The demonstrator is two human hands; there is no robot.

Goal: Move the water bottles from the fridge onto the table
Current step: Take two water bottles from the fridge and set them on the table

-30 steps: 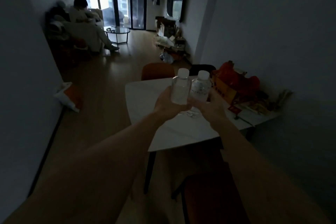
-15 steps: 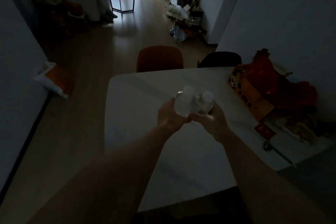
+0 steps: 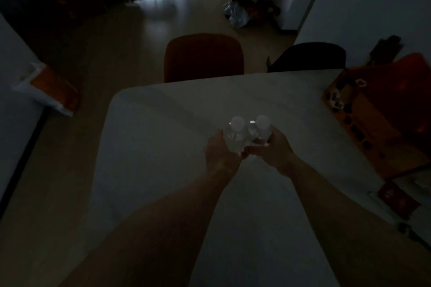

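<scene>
While gripped, bottles over table

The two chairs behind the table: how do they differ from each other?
The orange chair is rust-coloured and stands behind the middle of the table's far edge; the black chair stands further right, near the wall. The orange chair's back shows broad and square-on; the black chair's back looks lower and angled. Both are tucked behind the far edge, and only their backrests show.

Both bottles' bases are hidden behind the hands; orange box cut off at right edge
</scene>
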